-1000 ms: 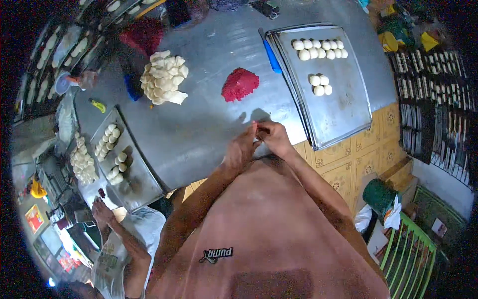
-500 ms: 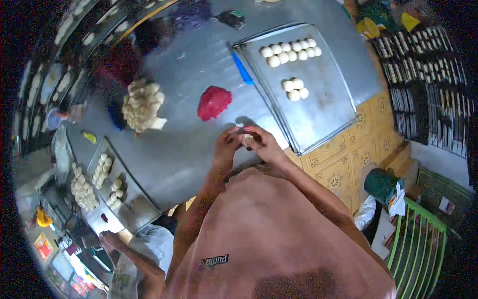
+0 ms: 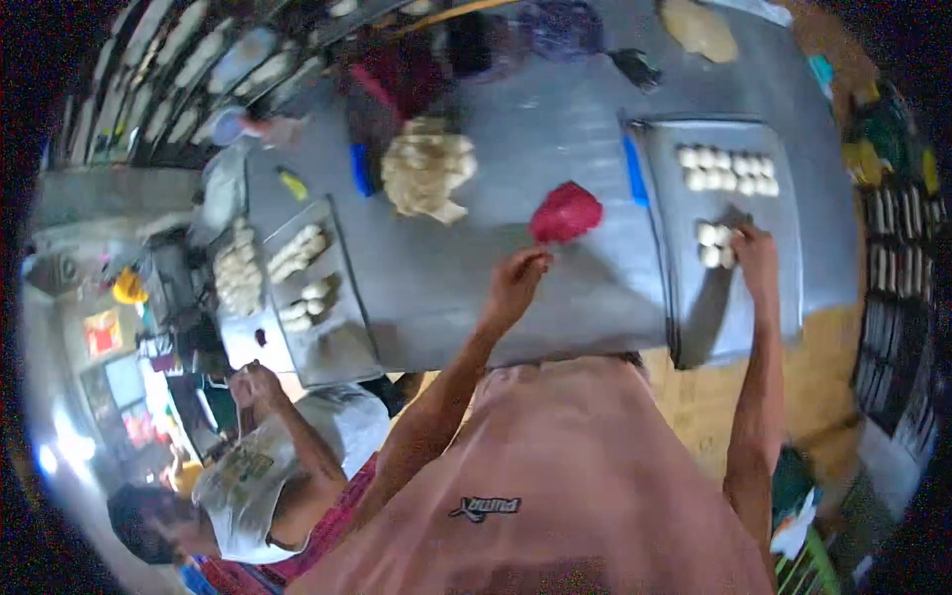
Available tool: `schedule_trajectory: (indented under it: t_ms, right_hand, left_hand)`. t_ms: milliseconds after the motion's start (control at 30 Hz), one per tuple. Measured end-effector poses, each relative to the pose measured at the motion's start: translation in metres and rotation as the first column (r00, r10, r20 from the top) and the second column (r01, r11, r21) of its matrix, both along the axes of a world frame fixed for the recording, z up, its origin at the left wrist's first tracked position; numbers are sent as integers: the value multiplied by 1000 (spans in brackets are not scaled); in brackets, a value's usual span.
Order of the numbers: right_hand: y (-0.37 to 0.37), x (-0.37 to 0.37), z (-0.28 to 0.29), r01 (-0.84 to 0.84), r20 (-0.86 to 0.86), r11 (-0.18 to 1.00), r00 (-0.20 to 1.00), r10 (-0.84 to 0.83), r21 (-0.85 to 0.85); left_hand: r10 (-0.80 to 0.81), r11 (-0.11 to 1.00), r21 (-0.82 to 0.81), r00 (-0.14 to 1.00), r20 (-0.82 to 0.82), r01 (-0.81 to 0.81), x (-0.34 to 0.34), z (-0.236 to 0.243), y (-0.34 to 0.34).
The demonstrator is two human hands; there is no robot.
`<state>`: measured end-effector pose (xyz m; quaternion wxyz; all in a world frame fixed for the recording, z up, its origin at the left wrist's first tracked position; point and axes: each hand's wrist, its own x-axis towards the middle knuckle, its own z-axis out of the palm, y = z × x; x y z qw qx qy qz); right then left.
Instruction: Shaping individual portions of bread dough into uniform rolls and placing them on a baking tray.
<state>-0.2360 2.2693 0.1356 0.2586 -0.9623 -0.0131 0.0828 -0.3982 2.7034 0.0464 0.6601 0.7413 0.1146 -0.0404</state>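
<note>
My right hand point(image 3: 757, 258) reaches over the metal tray point(image 3: 764, 307) on the right. Its fingers close on a dough ball, mostly hidden, at the right edge of a small cluster of white dough balls point(image 3: 710, 256). Two rows of dough balls point(image 3: 729, 171) sit farther back on this tray. Over the table, my left hand point(image 3: 518, 283) has its fingers pinched together, and what they hold, if anything, is too small to make out. Just beyond it lies a mound of pinkish-red, paste-like stuff point(image 3: 567, 212).
A heap of pale dough pieces point(image 3: 426, 169) lies on the grey table point(image 3: 436, 288). To the left, another tray point(image 3: 347, 342) bears dough balls, beside more dough point(image 3: 238, 273). A co-worker point(image 3: 278, 456) sits at lower left. A blue strip point(image 3: 635, 171) lies along the right tray.
My hands, together around a pale dough piece before, have parted: the right has gone out to the tray's small cluster, the left stays near the red mound. The view has shifted.
</note>
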Motion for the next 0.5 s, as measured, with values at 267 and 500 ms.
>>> schedule_trajectory:
  t_ms: [267, 500]
  right_hand:
    - [70, -107, -31, 128, 133, 943, 975, -176, 306]
    - [167, -137, -37, -164, 82, 958, 985, 149, 234]
  left_hand:
    - [340, 822, 326, 862, 377, -467, 113, 29, 179]
    - [-135, 799, 601, 972, 191, -7, 120, 99, 139]
